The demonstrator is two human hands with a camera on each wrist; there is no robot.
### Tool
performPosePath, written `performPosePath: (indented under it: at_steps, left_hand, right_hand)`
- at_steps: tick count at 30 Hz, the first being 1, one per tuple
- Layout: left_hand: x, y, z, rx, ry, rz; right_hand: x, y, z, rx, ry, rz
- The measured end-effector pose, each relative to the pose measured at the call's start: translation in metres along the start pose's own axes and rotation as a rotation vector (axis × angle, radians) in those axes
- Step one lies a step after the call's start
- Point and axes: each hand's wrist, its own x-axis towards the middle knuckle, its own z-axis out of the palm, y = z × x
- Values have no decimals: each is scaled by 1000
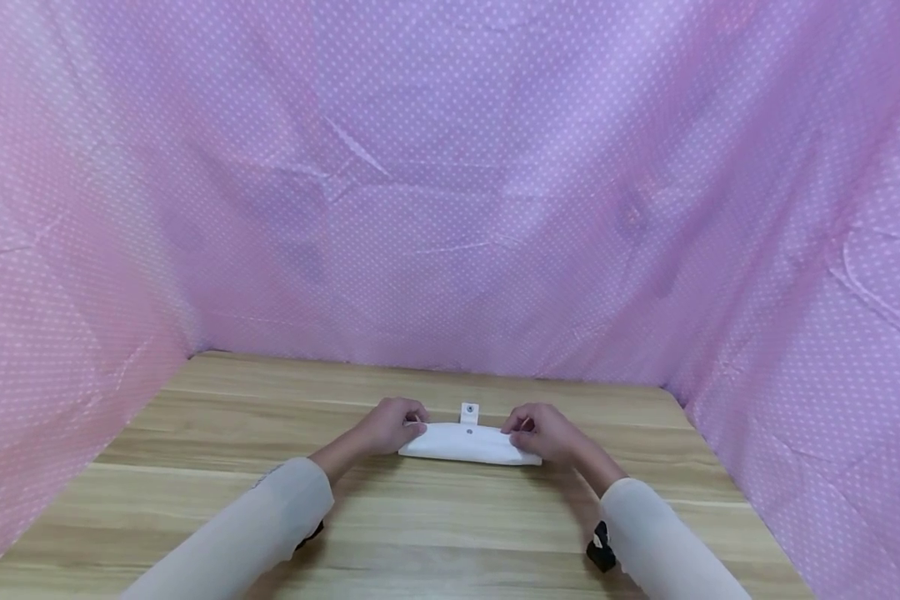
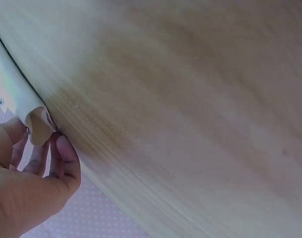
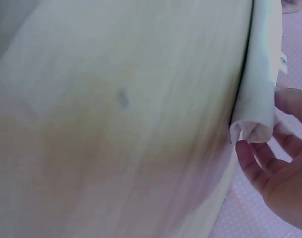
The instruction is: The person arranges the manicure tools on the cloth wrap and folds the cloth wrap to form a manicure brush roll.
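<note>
A white rolled-up pouch (image 1: 461,447) lies crosswise on the wooden table. From its far side sticks a short snap tab (image 1: 469,410), laid out flat and unfastened, and a small metal snap (image 1: 469,432) sits on the roll. My left hand (image 1: 392,425) grips the left end between thumb and fingers. In the left wrist view, the roll's hollow end (image 2: 40,126) shows between those fingertips. At the opposite end my right hand (image 1: 551,432) pinches the roll, its thumb on top. The right wrist view shows the curled layers (image 3: 252,131) beside the fingers.
The wood-grain table (image 1: 450,533) extends around the pouch. Pink dotted cloth (image 1: 450,250) hangs behind the table and along both sides. Black straps (image 1: 602,548) show under the light sleeves.
</note>
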Motion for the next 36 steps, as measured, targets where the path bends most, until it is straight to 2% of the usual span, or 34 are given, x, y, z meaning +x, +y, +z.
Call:
performPosePath:
  at_steps: [4,8,12,15,23,29,36]
  left_hand:
    - [3,2,1,-25,-11,31]
    - [7,6,3,-57,-57,76]
    - [13,9,8,-51,-93,113]
    - [18,12,12,-41,-91,127]
    - [27,11,16,-45,-81,91]
    - [31,15,16,-84,-68,29]
    - [32,16,18,-117,-67,-45]
  right_hand:
    - [3,-6,-1,-23,-12,18]
    - [9,-14,0,-51,-3,52]
    - [16,-18,6,-48,-8,66]
    - [21,-18,9,-31,-19,55]
    - [31,-21,11,15,-47,114]
    - [36,-26,8,66,-107,213]
    - [37,-24,9,105,-114,287]
